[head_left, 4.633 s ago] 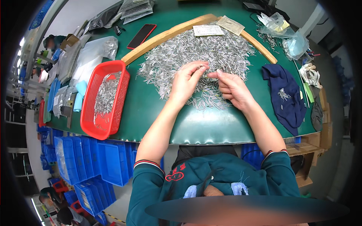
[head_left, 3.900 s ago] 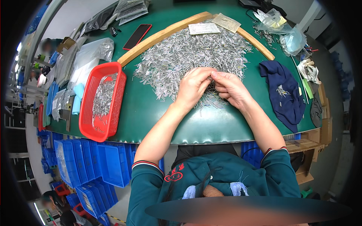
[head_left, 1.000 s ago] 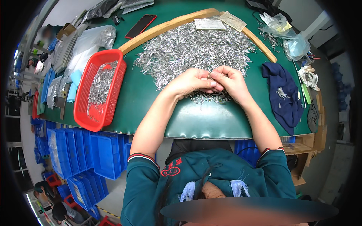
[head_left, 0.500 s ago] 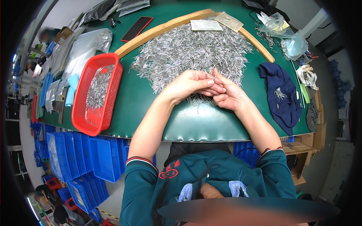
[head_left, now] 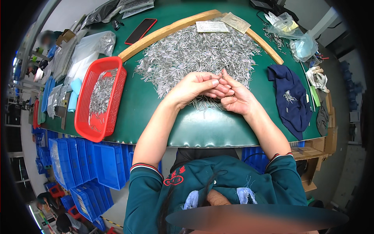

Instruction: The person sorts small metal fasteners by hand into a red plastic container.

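Note:
A wide heap of small metal pins [head_left: 194,50] covers the middle of the green table. Above its near edge my two hands meet, fingertips close together. My left hand [head_left: 200,84] is closed, thumb against the fingers, with a thin metal pin partly showing at its fingertips. My right hand [head_left: 237,93] pinches a small metal pin [head_left: 223,74] between thumb and forefinger, its other fingers curled next to the left ones. To the left stands a red plastic basket [head_left: 121,78], partly filled with similar pins.
Wooden strips [head_left: 167,32] bound the heap's far side, with two paper slips [head_left: 212,26] on top. A phone [head_left: 141,31] lies beyond. A dark blue cloth [head_left: 286,105] bearing a few pins lies at right. Blue bins [head_left: 109,163] stand below the table's left edge.
My hands stay in nearly the same place. The fingertips have shifted slightly, and the pin at the right fingertips now points more upright.

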`<state>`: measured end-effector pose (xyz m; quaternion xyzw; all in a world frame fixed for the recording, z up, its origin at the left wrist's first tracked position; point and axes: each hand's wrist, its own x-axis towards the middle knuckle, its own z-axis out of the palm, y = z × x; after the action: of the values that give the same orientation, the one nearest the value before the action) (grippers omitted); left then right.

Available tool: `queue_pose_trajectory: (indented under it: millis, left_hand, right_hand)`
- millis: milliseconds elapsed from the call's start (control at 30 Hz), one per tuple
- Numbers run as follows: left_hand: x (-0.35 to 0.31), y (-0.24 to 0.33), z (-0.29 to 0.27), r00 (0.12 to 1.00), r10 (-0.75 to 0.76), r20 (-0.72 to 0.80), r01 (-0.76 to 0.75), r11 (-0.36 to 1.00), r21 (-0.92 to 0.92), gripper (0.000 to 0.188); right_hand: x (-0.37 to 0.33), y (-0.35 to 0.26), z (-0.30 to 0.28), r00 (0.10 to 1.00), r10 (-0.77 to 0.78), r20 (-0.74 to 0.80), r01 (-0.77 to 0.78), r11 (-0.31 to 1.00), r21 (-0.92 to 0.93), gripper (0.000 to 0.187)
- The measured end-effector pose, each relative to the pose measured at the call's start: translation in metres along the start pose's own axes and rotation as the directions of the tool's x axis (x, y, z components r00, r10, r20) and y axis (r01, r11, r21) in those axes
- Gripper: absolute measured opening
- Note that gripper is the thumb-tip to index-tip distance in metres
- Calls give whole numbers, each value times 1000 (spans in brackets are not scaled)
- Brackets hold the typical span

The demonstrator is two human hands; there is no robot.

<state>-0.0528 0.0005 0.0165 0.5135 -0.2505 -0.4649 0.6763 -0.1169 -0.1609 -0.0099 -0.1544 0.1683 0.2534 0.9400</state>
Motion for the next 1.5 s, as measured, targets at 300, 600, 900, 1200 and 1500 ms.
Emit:
queue_pose_trajectory:
  millis: [300, 600, 900, 1200, 1500]
  left_hand:
    - [0, 1, 0, 999, 1, -39, 0, 1000, 14, 27]
    - [-1, 1, 0, 997, 9, -72, -5, 998, 64, 27]
    - [7, -18, -3, 961, 197, -193, -95, 893, 440, 23]
    - [8, -25, 9, 857, 476, -199, 0, 385, 923, 18]
    - [-2, 1, -12, 779, 610, -147, 151, 46, 987, 59]
  right_hand:
    - [-2, -1, 6, 996, -91, -8, 91, 995, -42, 19]
    - [-12, -10, 7, 929, -369, 27, 345, 836, -428, 18]
    - [-4, 5, 8, 716, -657, 238, 481, 215, -850, 14]
    - [-1, 5, 6, 559, -704, 438, 222, -381, -897, 19]
    - [-5, -24, -10, 994, -19, 112, 3, 990, 139, 17]
